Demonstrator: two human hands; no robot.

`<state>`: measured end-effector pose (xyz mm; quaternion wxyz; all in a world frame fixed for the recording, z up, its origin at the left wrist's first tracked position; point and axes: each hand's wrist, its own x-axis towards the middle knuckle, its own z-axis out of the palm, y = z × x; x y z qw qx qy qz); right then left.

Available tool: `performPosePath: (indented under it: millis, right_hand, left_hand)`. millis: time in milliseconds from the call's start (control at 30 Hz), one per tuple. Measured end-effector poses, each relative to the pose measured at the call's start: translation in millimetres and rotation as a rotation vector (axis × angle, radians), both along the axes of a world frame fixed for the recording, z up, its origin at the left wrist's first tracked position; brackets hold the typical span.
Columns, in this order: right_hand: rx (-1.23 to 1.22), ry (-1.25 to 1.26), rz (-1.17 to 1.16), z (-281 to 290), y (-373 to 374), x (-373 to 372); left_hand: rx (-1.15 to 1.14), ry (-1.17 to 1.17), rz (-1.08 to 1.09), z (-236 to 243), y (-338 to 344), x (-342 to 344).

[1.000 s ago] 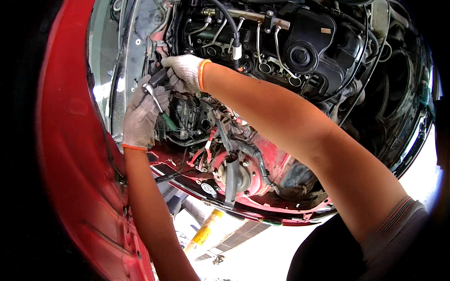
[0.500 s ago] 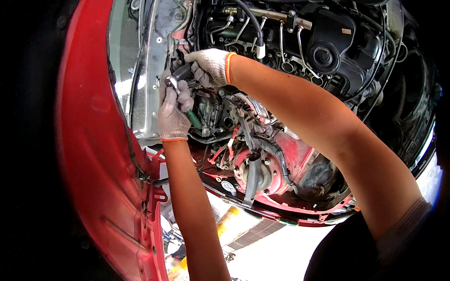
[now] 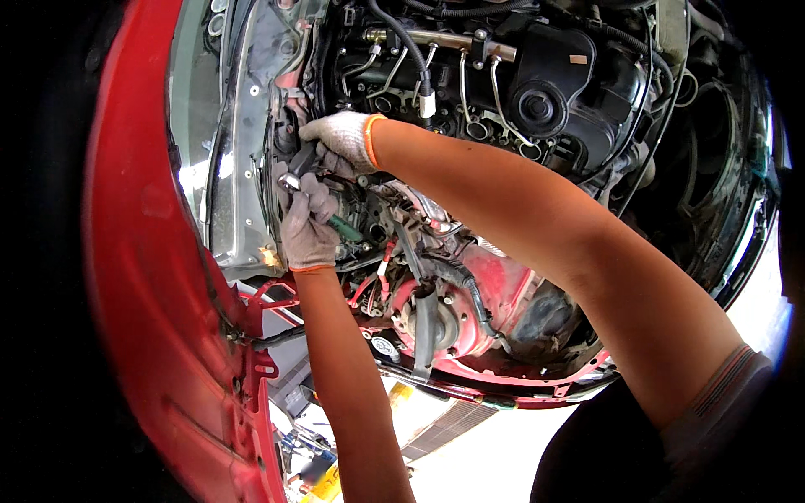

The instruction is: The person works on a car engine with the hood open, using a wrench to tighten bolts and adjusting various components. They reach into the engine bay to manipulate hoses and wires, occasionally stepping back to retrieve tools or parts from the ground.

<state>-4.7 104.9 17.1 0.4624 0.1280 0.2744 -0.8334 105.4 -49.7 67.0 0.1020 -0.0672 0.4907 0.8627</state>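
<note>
In the engine bay of a red car, my left hand [image 3: 310,239], in a pale knit glove with an orange cuff, is closed round a ratchet wrench. The ratchet's round chrome head [image 3: 289,181] shows between the fingers, and its green handle [image 3: 345,228] sticks out on the other side. My right hand [image 3: 344,138], gloved alike, reaches across from the right with its fingers curled round a dark cylindrical piece [image 3: 303,159] just beyond the ratchet head. Whether that piece is joined to the ratchet, I cannot tell. What lies beneath the fingers is hidden.
A red body panel [image 3: 142,277] curves along the left. Behind my right arm lies the black engine with a metal fuel rail [image 3: 444,40] and a round-capped black cover [image 3: 537,105]. Cables and a dark hose [image 3: 426,327] run over the red strut area in front.
The whole scene has shifted left in view. The ratchet head sits at a different angle, tipped more toward the left, while both hands keep their holds close together.
</note>
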Motion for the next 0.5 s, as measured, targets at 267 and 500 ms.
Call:
performPosePath:
  millis: [267, 500]
  right_hand:
    - [0.08, 0.062, -0.129, 3, -2, 1]
    - [-0.216, 0.016, -0.23, -6, -19, 10]
  left_hand:
    - [-0.397, -0.272, 0.183, 48, 53, -19]
    - [-1.246, -0.338, -0.063, 72, 26, -50]
